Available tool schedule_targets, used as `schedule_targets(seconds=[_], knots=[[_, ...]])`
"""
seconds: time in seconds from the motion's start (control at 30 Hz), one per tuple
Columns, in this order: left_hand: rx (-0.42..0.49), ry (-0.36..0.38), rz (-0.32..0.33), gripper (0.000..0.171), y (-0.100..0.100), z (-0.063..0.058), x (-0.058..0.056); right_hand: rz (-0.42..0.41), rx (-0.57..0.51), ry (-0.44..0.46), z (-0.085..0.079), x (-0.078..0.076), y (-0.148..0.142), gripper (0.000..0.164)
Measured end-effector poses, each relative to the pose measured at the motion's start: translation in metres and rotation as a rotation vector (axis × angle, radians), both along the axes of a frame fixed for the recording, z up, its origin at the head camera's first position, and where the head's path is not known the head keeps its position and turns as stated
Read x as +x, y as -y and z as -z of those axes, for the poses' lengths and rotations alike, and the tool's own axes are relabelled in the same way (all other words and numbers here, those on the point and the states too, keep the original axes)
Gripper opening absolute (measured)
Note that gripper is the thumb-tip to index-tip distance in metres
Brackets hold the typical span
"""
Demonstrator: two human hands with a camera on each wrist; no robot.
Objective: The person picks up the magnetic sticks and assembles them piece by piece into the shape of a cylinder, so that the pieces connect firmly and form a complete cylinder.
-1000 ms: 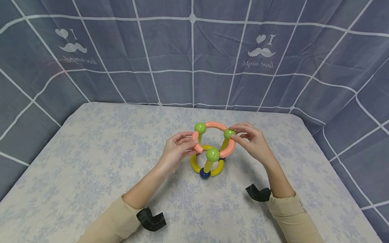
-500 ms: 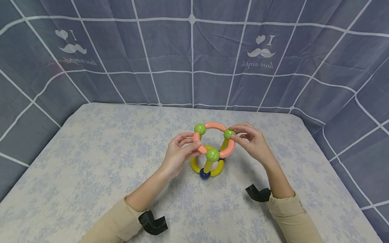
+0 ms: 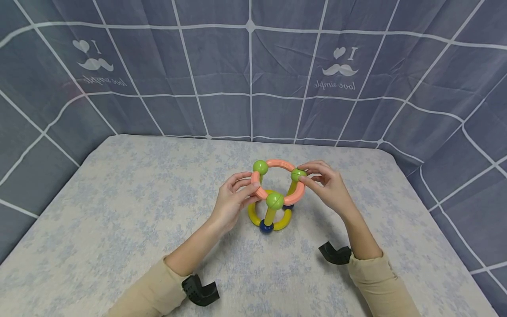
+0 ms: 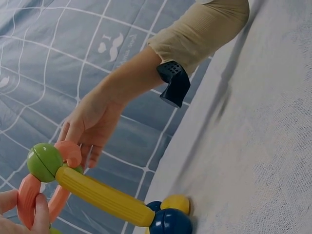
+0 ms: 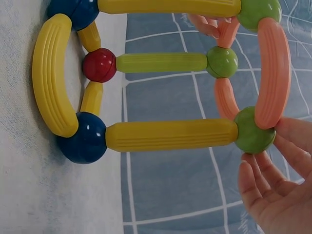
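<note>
A magnetic stick-and-ball frame stands upright on the table. Its upper ring has coral curved rods and green balls; the lower has yellow curved rods (image 5: 51, 73), blue balls (image 5: 83, 137) and a red ball (image 5: 99, 65). Two yellow straight rods (image 5: 170, 135) and a green one (image 5: 162, 63) join them. My left hand (image 3: 229, 200) pinches the left coral curved rod (image 4: 28, 199) between thumb and fingers; its near end meets the front green ball (image 3: 275, 200). With thumb and fingertips, my right hand (image 3: 332, 187) holds the right green ball (image 5: 254, 130).
A pale blue-patterned cloth covers the table (image 3: 119, 202). Behind and at both sides hangs a grey-blue checked curtain (image 3: 222, 57). Black curved brackets stick out at the left cuff (image 3: 200, 290) and the right cuff (image 3: 336, 254).
The left hand has swung the coral rod's near end right, from apart to meeting the front green ball. Since then the frame's top has shifted slightly left. The right hand keeps its hold.
</note>
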State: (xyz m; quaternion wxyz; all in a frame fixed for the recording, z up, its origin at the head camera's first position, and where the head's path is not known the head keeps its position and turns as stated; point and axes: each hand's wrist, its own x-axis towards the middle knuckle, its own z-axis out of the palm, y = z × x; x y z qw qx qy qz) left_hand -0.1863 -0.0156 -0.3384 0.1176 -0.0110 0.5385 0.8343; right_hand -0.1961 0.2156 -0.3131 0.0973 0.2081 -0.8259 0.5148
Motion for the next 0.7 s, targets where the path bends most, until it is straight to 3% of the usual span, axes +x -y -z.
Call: schedule_targets(seconds=[0.43,0.7], knots=[[0.024,0.005,0.013,0.039,0.000,0.005,-0.002,0.022,-0.006,0.009,-0.005,0.004,0.004,0.025],[0.017,-0.039,0.049,0.040,0.004,0.007,-0.005,-0.017,-0.033,0.007,0.016,-0.009,-0.007,0.028]])
